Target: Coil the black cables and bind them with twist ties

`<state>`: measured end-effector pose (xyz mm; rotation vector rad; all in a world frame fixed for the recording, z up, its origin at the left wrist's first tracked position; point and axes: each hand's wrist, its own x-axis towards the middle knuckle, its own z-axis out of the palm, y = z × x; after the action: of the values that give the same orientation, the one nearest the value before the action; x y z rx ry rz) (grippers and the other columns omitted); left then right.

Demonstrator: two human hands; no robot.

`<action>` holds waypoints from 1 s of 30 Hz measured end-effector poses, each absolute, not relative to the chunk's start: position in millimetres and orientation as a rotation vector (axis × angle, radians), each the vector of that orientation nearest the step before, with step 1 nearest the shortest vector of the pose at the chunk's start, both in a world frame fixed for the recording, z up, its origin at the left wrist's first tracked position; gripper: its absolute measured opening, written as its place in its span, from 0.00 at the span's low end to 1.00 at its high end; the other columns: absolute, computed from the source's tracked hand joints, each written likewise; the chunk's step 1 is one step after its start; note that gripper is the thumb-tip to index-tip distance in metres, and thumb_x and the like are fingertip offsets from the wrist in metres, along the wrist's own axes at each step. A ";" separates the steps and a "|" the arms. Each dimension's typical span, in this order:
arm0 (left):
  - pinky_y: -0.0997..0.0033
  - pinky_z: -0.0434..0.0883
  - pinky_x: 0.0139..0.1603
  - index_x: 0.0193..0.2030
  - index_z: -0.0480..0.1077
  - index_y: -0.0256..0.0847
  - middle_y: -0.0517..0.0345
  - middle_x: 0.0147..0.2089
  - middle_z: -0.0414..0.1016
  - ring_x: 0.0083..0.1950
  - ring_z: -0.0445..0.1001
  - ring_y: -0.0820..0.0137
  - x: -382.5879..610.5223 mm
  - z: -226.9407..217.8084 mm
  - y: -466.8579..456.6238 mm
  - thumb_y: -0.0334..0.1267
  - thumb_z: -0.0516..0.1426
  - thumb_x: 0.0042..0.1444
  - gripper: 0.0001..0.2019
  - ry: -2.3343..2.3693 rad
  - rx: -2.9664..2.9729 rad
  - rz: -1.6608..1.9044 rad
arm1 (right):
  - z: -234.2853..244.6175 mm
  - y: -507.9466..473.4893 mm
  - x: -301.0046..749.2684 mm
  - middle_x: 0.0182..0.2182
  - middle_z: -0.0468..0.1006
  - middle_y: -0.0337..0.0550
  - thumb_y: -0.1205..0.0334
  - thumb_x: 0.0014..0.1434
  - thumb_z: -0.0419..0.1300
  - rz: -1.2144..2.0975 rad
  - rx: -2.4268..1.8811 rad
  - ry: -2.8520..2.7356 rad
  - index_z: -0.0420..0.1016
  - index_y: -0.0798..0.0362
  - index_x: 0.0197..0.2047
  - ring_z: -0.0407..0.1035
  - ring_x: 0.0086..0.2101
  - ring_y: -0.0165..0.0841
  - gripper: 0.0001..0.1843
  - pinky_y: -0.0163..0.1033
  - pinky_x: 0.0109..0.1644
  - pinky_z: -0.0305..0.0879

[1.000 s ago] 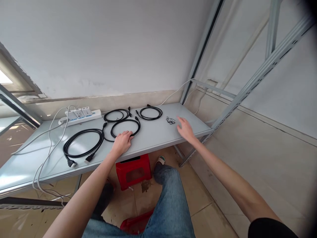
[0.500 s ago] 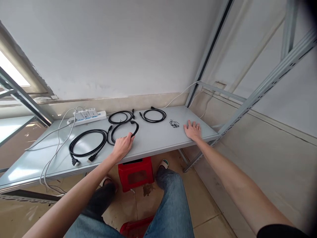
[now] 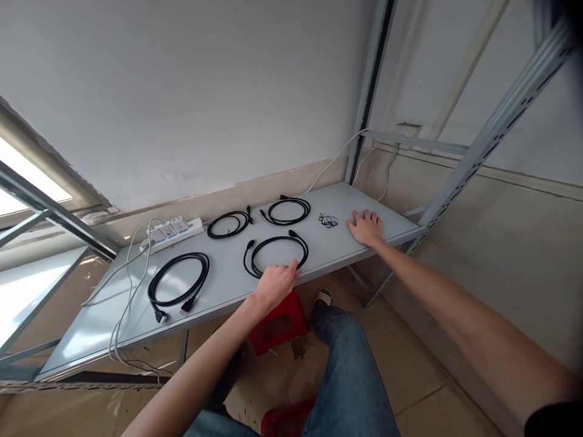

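My left hand (image 3: 277,284) is closed on the near side of a coiled black cable (image 3: 279,238) at the front edge of the grey shelf (image 3: 228,285). Both of that cable's plug ends show on its far side. Resting flat with fingers spread, my right hand (image 3: 367,229) holds nothing on the right part of the shelf. Just left of it lies a small heap of thin black twist ties (image 3: 328,220). Behind the held coil is a second coiled black cable (image 3: 288,222). Two more coils, a smaller one (image 3: 229,224) and a larger one (image 3: 178,278), lie to the left.
A white power strip (image 3: 177,232) with plugged-in adapters stands at the back left, and white cords (image 3: 130,285) hang over the front edge. Metal uprights (image 3: 371,91) frame the shelf against the wall. Below is a red stool (image 3: 280,328).
My left hand has moved the held cable coil rightward, away from the two left coils. My right hand stays flat on the shelf. The camera view has shifted and tilted.
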<state>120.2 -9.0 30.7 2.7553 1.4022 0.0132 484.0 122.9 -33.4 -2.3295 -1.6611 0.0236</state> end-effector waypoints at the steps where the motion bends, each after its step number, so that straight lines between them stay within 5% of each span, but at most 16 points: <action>1: 0.64 0.70 0.39 0.50 0.65 0.41 0.43 0.35 0.80 0.36 0.81 0.57 132.1 31.0 -6.0 0.47 0.38 0.76 0.18 1.419 2.734 0.051 | -32.9 122.6 483.6 0.75 0.52 0.63 0.41 0.72 0.40 0.020 -2.329 -1.662 0.59 0.54 0.76 0.45 0.72 0.60 0.39 0.63 0.72 0.44; 5: 0.62 0.71 0.45 0.58 0.65 0.38 0.40 0.45 0.79 0.44 0.81 0.58 171.2 21.5 5.1 0.43 0.41 0.75 0.18 1.379 2.680 0.206 | -31.3 121.0 481.7 0.74 0.54 0.61 0.41 0.72 0.41 -0.011 -2.338 -1.664 0.60 0.53 0.75 0.46 0.72 0.60 0.38 0.63 0.72 0.45; 9: 0.55 0.68 0.59 0.74 0.53 0.37 0.37 0.60 0.72 0.61 0.72 0.54 180.4 11.6 10.9 0.43 0.45 0.74 0.26 1.269 2.755 0.457 | -28.8 117.8 479.8 0.74 0.55 0.61 0.42 0.72 0.41 -0.025 -2.352 -1.669 0.61 0.53 0.75 0.47 0.72 0.59 0.37 0.63 0.72 0.45; 12: 0.52 0.66 0.63 0.77 0.49 0.41 0.39 0.64 0.67 0.64 0.67 0.54 152.7 14.8 19.8 0.46 0.44 0.74 0.28 1.329 2.721 0.619 | -26.2 115.5 478.7 0.74 0.55 0.61 0.43 0.72 0.41 -0.027 -2.357 -1.670 0.61 0.53 0.75 0.48 0.71 0.58 0.37 0.62 0.72 0.46; 17: 0.55 0.68 0.63 0.61 0.68 0.40 0.42 0.63 0.64 0.63 0.68 0.56 53.6 33.7 69.8 0.36 0.47 0.69 0.17 1.657 2.612 0.752 | -24.6 115.0 478.1 0.73 0.57 0.62 0.42 0.72 0.41 -0.030 -2.346 -1.688 0.62 0.53 0.74 0.49 0.70 0.58 0.37 0.61 0.72 0.47; 25: 0.49 0.68 0.66 0.62 0.65 0.39 0.39 0.65 0.63 0.68 0.64 0.48 -59.3 29.2 185.1 0.42 0.59 0.59 0.25 1.977 2.420 0.243 | -25.3 116.4 479.2 0.71 0.59 0.61 0.43 0.72 0.41 -0.059 -2.369 -1.688 0.62 0.52 0.73 0.51 0.70 0.56 0.36 0.60 0.71 0.49; 30: 0.48 0.67 0.64 0.48 0.72 0.42 0.40 0.63 0.68 0.66 0.67 0.48 -59.2 19.4 183.9 0.43 0.53 0.66 0.11 1.932 2.618 0.095 | -26.6 116.5 480.0 0.71 0.60 0.60 0.44 0.73 0.41 -0.082 -2.375 -1.687 0.62 0.52 0.73 0.52 0.69 0.54 0.35 0.59 0.71 0.49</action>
<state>-59.2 183.9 19.4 2.6176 1.9317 0.0946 480.0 116.5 -26.6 -2.3750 -1.6869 -0.0822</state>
